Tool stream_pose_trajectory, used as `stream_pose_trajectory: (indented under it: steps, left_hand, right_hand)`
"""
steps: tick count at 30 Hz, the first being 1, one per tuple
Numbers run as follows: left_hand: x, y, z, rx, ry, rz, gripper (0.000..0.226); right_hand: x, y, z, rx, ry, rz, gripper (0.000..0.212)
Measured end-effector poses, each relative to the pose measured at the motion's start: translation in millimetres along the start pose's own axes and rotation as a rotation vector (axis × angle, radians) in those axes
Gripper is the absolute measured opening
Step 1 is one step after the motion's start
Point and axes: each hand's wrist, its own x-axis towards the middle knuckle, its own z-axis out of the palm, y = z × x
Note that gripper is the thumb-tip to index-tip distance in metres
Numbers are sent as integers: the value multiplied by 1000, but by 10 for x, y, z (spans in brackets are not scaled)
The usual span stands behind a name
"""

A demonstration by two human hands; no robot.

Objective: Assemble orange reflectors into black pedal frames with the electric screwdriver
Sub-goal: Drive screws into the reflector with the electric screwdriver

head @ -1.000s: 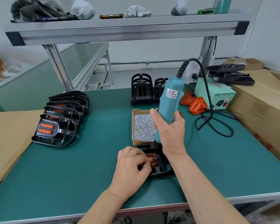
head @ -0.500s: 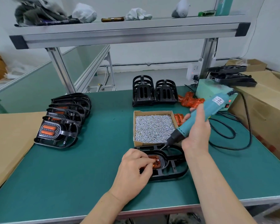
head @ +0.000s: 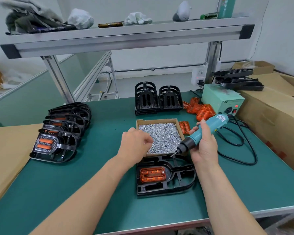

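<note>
A black pedal frame (head: 180, 182) lies flat on the green table near the front edge, with an orange reflector (head: 152, 174) seated in its left part. My right hand (head: 204, 146) grips the teal electric screwdriver (head: 205, 132), tilted with its bit pointing down-left above the frame's far edge. My left hand (head: 136, 145) reaches over the near left corner of the cardboard box of screws (head: 161, 138), fingers curled down into the screws; whether they hold a screw is hidden.
Finished pedals (head: 58, 133) lie stacked at the left. Empty black frames (head: 157, 100) stand behind the box. Loose orange reflectors (head: 199, 109) lie beside the green power unit (head: 222, 99). The black cable (head: 239, 148) loops at the right, next to cardboard boxes (head: 275, 116).
My left hand left the reflector in the frame and moved up to the screw box. My right hand swung the screwdriver from upright over the frame to tilted at the right.
</note>
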Motion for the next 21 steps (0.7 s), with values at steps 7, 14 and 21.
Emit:
stream_pose_trajectory:
  steps: [7,14,21]
  left_hand:
    - [281,138,118,180,-230,130,9]
    - [220,106,181,64,-100,117,9]
    - [-36,110,123,-392,14,-19,14]
  right_hand:
    - [27,-16,-26,-33,26,13,19]
    - [18,-14,-26,-41,53,37,18]
    - [-16,-20,24,-42,48,28,17]
